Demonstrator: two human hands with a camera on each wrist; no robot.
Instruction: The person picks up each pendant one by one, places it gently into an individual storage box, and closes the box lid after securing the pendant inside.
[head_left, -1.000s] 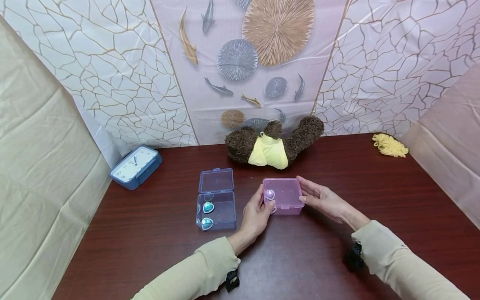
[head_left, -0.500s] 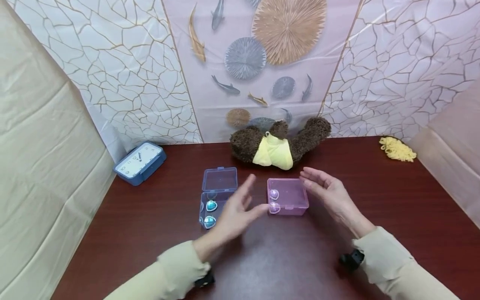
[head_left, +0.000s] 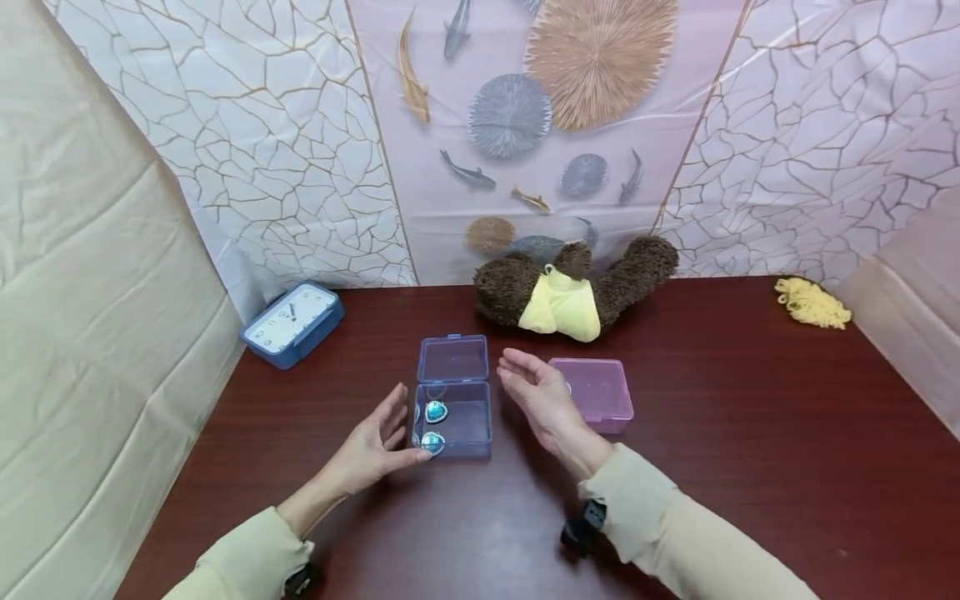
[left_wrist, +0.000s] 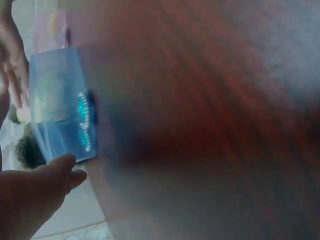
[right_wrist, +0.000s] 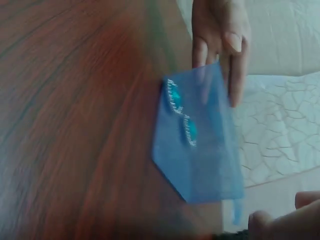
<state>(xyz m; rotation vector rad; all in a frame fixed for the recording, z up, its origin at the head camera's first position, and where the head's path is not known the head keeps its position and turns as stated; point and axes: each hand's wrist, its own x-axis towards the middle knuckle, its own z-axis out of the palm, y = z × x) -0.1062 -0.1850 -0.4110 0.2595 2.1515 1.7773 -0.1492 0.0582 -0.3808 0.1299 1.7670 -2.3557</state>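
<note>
A clear blue plastic box (head_left: 471, 419) stands with its lid (head_left: 453, 358) raised back. Two turquoise heart-shaped gems (head_left: 436, 412) with beaded white rims lie along its left side. My left hand (head_left: 366, 454) is at the box's left, fingers extended, thumb by the front left corner; whether it touches is unclear. On the other side, my right hand (head_left: 543, 404) hovers with extended fingers between this box and a pink box (head_left: 606, 390). The pink box's lid is down, and the right hand hides its left part. Both wrist views show the blue box (right_wrist: 200, 170) between the hands.
Behind the boxes, a brown plush toy (head_left: 510, 287) in a yellow garment leans at the wall. A blue clock (head_left: 292, 323) lies at the back left, and a yellow yarn bundle (head_left: 812, 303) at the back right. Fabric walls enclose the dark wooden table (head_left: 720, 433).
My left hand has let go of the pink box and moved left past the blue box. The right hand has left the pink box's right side and crossed to its left. The view has shifted slightly.
</note>
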